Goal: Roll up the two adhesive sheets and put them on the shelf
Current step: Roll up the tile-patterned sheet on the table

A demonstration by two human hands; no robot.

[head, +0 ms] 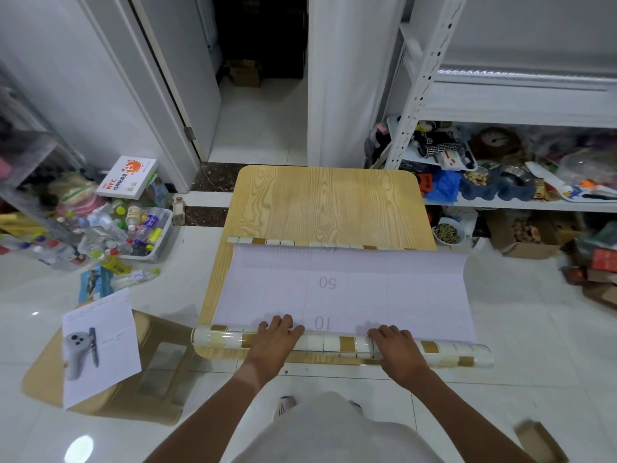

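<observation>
Sheet roll (334, 344) under fingers of L hand (277, 332) & R hand (394, 342).

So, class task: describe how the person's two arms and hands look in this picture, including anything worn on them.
Both forearms are bare from wrist to the bottom edge of the picture: no sleeves show. The left hand and right hand wear no gloves; no rings, watch or bracelets are visible. Fingernails are too small to judge. A light grey garment covers the torso between the arms.

Light wood-grain table top (327, 202): matt. On it, mosaic-patterned adhesive sheet roll (337, 344): glossy, with matt white paper backing (367, 289). White floor tiles (521, 345) beneath: glossy.
</observation>
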